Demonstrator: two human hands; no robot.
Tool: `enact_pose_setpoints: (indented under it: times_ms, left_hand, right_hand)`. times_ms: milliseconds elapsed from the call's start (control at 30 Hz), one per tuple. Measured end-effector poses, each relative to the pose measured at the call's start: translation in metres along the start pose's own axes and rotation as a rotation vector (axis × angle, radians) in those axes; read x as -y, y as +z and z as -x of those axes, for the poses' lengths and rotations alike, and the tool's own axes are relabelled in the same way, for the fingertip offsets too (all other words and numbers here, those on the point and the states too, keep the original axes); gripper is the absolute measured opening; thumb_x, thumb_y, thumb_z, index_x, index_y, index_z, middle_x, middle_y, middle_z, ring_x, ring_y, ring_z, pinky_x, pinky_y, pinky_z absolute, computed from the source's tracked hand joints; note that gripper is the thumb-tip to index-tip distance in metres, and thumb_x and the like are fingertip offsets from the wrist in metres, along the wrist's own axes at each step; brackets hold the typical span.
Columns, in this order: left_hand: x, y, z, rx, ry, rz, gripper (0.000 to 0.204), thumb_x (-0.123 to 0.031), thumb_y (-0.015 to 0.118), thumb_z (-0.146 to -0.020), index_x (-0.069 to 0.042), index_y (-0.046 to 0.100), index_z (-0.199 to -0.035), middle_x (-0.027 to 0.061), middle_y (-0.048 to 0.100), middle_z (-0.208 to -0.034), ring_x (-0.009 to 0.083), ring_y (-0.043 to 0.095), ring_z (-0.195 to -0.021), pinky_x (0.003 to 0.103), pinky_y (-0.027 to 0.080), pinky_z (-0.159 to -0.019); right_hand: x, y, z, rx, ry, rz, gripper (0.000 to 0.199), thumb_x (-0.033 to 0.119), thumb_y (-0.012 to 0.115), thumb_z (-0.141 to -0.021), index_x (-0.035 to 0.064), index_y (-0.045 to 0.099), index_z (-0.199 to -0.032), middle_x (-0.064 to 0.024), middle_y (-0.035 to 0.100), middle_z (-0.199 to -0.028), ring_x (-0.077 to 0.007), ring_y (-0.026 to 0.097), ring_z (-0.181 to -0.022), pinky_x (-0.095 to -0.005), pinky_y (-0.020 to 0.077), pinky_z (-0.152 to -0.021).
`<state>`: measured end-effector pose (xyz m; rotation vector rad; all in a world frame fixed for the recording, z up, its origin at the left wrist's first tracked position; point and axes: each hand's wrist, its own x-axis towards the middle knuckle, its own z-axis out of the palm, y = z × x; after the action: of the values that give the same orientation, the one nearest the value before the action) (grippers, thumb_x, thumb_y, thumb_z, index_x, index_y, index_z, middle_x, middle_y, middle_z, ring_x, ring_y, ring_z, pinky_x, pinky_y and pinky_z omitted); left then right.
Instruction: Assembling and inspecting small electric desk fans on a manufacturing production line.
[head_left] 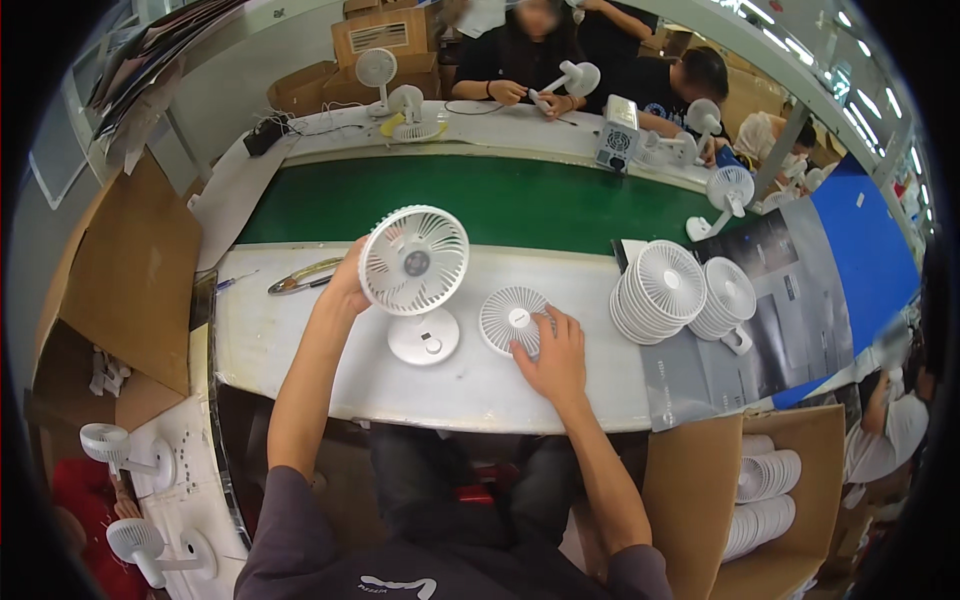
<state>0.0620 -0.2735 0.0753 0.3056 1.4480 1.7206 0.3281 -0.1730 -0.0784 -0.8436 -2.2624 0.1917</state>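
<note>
A white desk fan (pixel 414 262) stands on its round base (pixel 424 337) at the front of the white worktop, its head without a front grille so the blades show. My left hand (pixel 350 280) is closed on the left rim of the fan head, some fingers hidden behind it. To the right of the base, a round white fan grille (pixel 513 318) lies flat on the worktop. My right hand (pixel 555 358) has its thumb and fingers on that grille's right side, gripping it.
Stacked grilles (pixel 660 290) stand to the right on a printed sheet. Pliers (pixel 305 277) and a screwdriver (pixel 236 281) lie left. Beyond runs a green conveyor belt (pixel 400 190), with co-workers across it. Open cardboard boxes (pixel 125 280) flank me; the right box (pixel 700 500) contains grilles.
</note>
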Motion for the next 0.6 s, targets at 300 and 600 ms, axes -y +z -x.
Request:
enact_pose_setpoints:
  times_ms: [300,600]
  left_hand:
    - [0.004,-0.041,0.022,-0.007,0.306,-0.354,0.025,-0.020,0.060,-0.096,-0.003,0.065,-0.114,0.0115,0.067,-0.108,0.0123,0.062,-0.084,0.030,0.054,-0.073]
    - [0.016,-0.018,0.088,0.009,0.848,-0.859,0.046,-0.008,0.070,-0.083,-0.004,0.057,-0.127,0.0117,0.066,-0.116,0.0247,0.064,-0.096,0.032,0.052,-0.083]
  right_hand:
    - [-0.007,-0.003,0.001,0.056,0.017,-0.084,0.060,0.035,0.073,-0.079,0.0015,0.057,-0.126,-0.0212,0.046,-0.135,-0.0382,0.044,-0.123,-0.0469,0.0373,-0.106]
    - [-0.008,-0.002,0.002,0.139,0.006,-0.111,0.071,0.033,0.079,-0.073,0.0044,0.053,-0.132,-0.0225,0.040,-0.141,-0.0391,0.042,-0.127,-0.0472,0.0373,-0.106]
